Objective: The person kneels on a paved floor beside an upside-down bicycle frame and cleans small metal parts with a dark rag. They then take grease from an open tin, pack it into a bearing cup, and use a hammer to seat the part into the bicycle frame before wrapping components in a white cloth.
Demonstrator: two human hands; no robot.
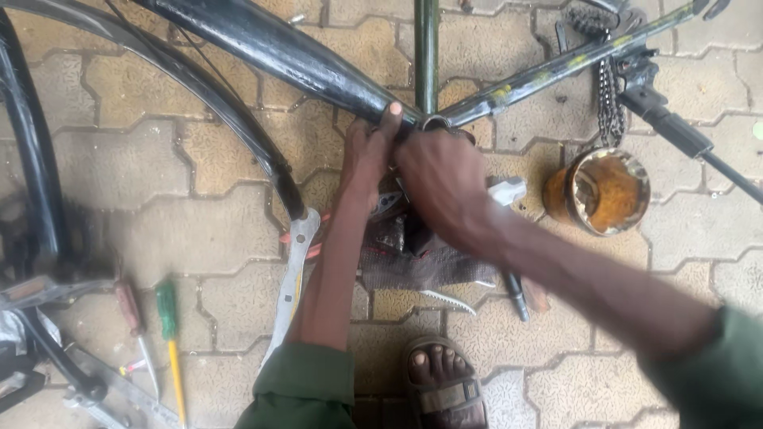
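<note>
My left hand (pixel 369 155) reaches up to the junction of a bicycle frame (pixel 433 121), its fingers wrapped round the end of the thick black tube (pixel 270 48). My right hand (pixel 441 187) crosses over from the right and closes on the same junction just below the round shell. What lies under my right palm is hidden. A green tube (pixel 427 48) runs straight up from the junction, and a worn dark tube (pixel 556 67) slants up to the right.
A rusty tin of orange grease (pixel 600 191) stands right of my hands. A chain (pixel 610 95) hangs near a black pedal crank (pixel 668 119). A dark cloth (pixel 413 258), hammer (pixel 509 199), green screwdriver (pixel 168 318), red screwdriver (pixel 131 314), mudguard stay (pixel 290 270) and my sandalled foot (pixel 441 373) lie on paving.
</note>
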